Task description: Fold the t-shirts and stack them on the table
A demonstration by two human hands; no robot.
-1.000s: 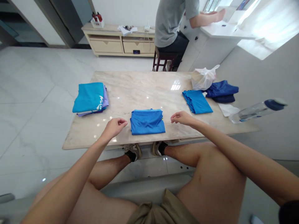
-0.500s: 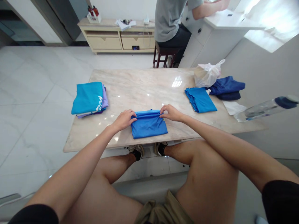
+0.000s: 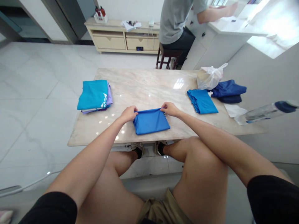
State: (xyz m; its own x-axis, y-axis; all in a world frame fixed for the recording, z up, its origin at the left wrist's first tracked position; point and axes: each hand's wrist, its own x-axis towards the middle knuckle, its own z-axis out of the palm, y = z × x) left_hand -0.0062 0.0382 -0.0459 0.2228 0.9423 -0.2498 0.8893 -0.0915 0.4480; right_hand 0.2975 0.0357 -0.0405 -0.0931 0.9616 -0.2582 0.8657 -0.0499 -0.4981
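A folded blue cloth, perhaps a garment, lies near the front edge of the marble-patterned table. My left hand pinches its far left corner, and my right hand pinches the far right corner. Between them the far edge is stretched into a fairly straight line. On the left of the table rests a stack of folded clothes, topped by a teal one with white lettering. Over to the right lies another folded blue cloth.
Behind the right-hand cloth are a white plastic bag and a dark blue garment. A clear bottle with a blue cap and white paper are at the right. Beyond the table a person in grey sits on a stool.
The bunched, lighter band along the cloth's far edge is now pulled flat and taut between my hands. The camera view has shifted slightly.
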